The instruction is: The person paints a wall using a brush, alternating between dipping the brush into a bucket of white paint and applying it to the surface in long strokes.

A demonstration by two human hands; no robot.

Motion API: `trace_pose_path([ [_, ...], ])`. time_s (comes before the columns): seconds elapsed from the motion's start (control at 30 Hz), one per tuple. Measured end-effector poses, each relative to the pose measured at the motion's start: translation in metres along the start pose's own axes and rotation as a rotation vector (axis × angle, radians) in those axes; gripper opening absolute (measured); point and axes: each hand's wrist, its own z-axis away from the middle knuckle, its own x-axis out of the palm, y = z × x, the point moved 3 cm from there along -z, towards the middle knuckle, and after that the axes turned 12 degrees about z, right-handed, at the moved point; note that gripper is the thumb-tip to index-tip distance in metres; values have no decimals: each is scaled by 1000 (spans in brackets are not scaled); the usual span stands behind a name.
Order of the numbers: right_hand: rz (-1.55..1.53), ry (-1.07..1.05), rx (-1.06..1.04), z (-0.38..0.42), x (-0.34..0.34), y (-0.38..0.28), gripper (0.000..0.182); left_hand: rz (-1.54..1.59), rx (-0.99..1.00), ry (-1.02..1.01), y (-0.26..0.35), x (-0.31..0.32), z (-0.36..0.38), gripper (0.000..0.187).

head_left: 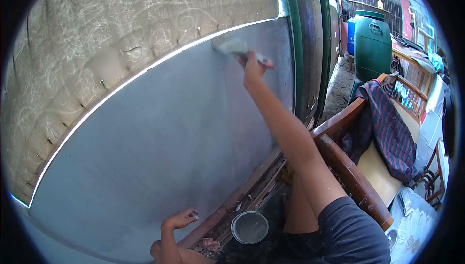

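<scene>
My right hand point(251, 69) is closed around the handle of a wide paintbrush point(233, 47), blurred by motion. The pale bristle end points left and lies against the grey wall panel point(160, 123), close under its bright upper edge. Streaks of lighter and darker grey run down the panel below the brush. Low in the view, my left hand point(180, 219) hangs in front of the panel with its fingers loosely curled together and nothing visible in them. Paint marks the fingertips. A round tub point(250, 227) of greyish liquid stands on the ground to the right of that hand.
Patterned beige sheeting point(121, 22) hangs above the panel. Green posts point(296, 46) stand at its right end. A wooden bench point(356, 179) with a striped cloth point(387, 128) is close on my right, a green barrel point(372, 46) behind it. Debris point(210, 243) lies along the panel's foot.
</scene>
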Motion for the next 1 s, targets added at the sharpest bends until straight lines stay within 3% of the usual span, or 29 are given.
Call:
trace_pose_path([
  [0.17, 143, 18, 94, 46, -101, 42, 32, 58, 46, -7, -5, 4, -7, 53],
  [0.23, 314, 229, 147, 55, -133, 47, 29, 58, 36, -21, 5, 11, 5, 52],
  [0.27, 288, 210, 173, 53, -138, 41, 30, 46, 50, -27, 15, 8, 3, 52],
  [0.33, 243, 175, 236, 61, -136, 17, 30, 2, 58, -13, 11, 6, 1, 52],
  [0.5, -65, -62, 84, 48, -50, -45, 28, 26, 38, 0, -6, 2, -4, 52],
  [0.6, -45, -160, 59, 41, -24, -37, 27, 64, 17, -11, 4, 2, 1, 52],
  [0.67, 67, -86, 127, 32, -51, 19, 28, 80, 8, 6, 12, 0, 5, 52],
  [0.73, -110, 68, 303, 58, -113, 61, 26, 33, 77, 3, -6, 1, -1, 52],
  [0.8, 128, 166, 326, 78, -149, 58, 30, -7, 106, 9, -4, -5, -10, 53],
  [0.87, 246, 143, 399, 79, -168, 46, 29, -28, 64, -4, 2, 1, -2, 53],
  [1.0, -52, -100, 230, 64, -121, -9, 31, -45, 71, -7, 6, 4, 0, 53],
])
